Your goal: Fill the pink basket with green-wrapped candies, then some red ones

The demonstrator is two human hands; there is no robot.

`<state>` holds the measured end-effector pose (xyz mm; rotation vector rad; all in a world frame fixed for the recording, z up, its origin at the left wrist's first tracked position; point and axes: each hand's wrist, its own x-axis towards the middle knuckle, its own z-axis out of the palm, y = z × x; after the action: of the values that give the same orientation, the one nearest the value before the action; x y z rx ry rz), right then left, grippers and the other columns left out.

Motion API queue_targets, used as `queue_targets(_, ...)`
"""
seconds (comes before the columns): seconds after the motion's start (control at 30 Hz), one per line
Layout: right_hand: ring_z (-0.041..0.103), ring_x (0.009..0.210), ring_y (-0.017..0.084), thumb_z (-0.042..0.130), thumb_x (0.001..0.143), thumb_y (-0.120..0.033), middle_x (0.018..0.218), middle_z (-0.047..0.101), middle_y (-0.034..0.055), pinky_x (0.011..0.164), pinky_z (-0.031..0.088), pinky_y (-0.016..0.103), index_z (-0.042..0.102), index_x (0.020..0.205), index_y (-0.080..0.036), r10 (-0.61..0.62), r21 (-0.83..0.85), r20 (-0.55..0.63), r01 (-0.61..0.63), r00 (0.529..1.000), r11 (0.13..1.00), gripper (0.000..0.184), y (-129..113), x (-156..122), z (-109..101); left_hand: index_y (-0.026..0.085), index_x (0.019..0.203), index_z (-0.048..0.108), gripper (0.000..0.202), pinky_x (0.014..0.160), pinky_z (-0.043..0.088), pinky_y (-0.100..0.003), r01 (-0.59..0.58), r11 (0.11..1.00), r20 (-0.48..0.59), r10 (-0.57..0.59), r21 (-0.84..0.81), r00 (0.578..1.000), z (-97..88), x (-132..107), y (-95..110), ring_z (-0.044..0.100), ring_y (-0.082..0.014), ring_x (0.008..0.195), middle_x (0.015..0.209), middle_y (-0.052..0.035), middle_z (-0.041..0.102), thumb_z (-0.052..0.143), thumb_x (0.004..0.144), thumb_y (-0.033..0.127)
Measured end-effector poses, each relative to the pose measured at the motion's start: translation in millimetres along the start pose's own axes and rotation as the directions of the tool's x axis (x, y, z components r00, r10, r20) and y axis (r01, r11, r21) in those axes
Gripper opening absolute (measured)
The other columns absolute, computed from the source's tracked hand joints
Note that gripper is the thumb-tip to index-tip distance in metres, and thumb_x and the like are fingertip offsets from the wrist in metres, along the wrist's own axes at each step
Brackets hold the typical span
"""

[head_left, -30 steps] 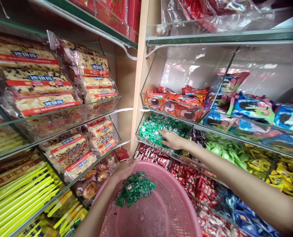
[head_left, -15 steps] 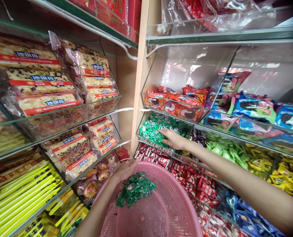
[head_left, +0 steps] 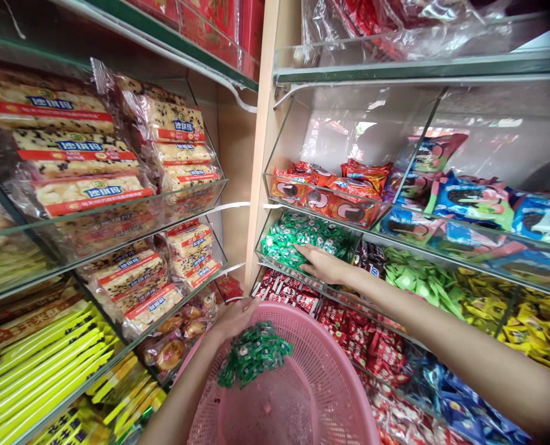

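Note:
A pink plastic basket (head_left: 344, 371) hangs low in front of me. My left hand (head_left: 236, 316) grips its far rim, fingers over the edge. Inside it lies a pile of green-wrapped candies (head_left: 255, 355). My right hand (head_left: 324, 262) reaches into a clear shelf bin and rests at the front of a heap of loose green candies (head_left: 298, 238). Its fingers are stretched out over the heap, and I see nothing held in them; the underside of the hand is hidden.
Orange biscuit packs (head_left: 330, 185) and blue biscuit packs (head_left: 469, 201) sit on the shelf above. Light-green sweets (head_left: 418, 278), yellow sweets (head_left: 534, 327) and red-wrapped sweets (head_left: 363, 334) fill neighbouring bins. Wrapped pastry bars (head_left: 94, 191) stack at left. A wooden post (head_left: 259, 142) divides the shelves.
My right hand has shifted very slightly left and down at the green heap. The left hand and basket look the same.

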<state>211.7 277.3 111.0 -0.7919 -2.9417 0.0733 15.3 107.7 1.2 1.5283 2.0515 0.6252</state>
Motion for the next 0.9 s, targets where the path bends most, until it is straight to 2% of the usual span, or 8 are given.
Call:
queue_targets(0.27,0.05,0.115,0.025,0.053,0.08,-0.016,0.124,0.054,0.0162,0.095,0.039,0.036,0.047,0.126,-0.011,0.006,0.036,-0.044,-0.004,0.999,0.999,0.047,-6.0,1.7,-12.6,0.023,0.101,0.067,0.064,0.089,0.04,-0.029,-0.008,1.0,-0.008,0.008,0.002,1.0,-0.6,0.2,-1.3,0.059,-0.0239,0.103,0.107,-0.0048,0.068,0.02,0.084,0.064)
queue_targets(0.43,0.056,0.103,0.022,0.054,0.08,-0.016,0.113,0.061,0.0129,0.089,0.042,0.034,0.052,0.119,-0.012,0.044,0.065,-0.083,-0.039,0.996,0.997,0.039,-6.3,-0.5,-20.9,0.022,0.102,0.066,0.065,0.089,0.04,-0.031,0.009,1.0,-0.003,-0.009,0.022,1.0,-3.0,-0.6,2.5,0.058,-0.0257,0.106,0.11,-0.0065,0.067,0.02,0.084,0.065)
queue_targets(0.63,0.056,0.104,0.022,0.057,0.081,-0.022,0.114,0.06,0.0128,0.088,0.042,0.032,0.053,0.118,-0.013,0.041,0.066,-0.072,-0.037,0.997,0.997,0.038,-5.2,2.7,-11.4,0.023,0.097,0.067,0.063,0.088,0.04,-0.034,0.032,0.999,0.023,-0.033,0.042,0.999,-3.8,-0.7,10.1,0.059,-0.0269,0.103,0.107,-0.0071,0.068,0.021,0.084,0.064)
queue_targets(0.77,0.051,0.113,0.025,0.054,0.084,-0.028,0.122,0.056,0.0162,0.091,0.04,0.033,0.049,0.122,-0.011,0.041,0.059,-0.072,-0.037,0.997,0.998,0.042,-8.0,6.1,-5.6,0.024,0.1,0.066,0.06,0.089,0.04,-0.031,0.042,0.999,0.006,-0.042,0.005,0.999,-1.1,-0.4,6.7,0.059,-0.0253,0.104,0.107,-0.0057,0.068,0.025,0.083,0.064)
queue_targets(0.9,0.055,0.108,0.024,0.048,0.088,-0.035,0.116,0.059,0.0144,0.086,0.043,0.032,0.052,0.115,-0.015,0.061,0.056,-0.09,-0.056,0.994,0.997,0.034,-11.5,8.0,-3.0,0.025,0.102,0.065,0.062,0.089,0.039,-0.032,0.011,1.0,0.008,-0.011,0.008,1.0,-0.1,-1.2,3.2,0.059,-0.0256,0.103,0.108,-0.0053,0.067,0.021,0.084,0.065)
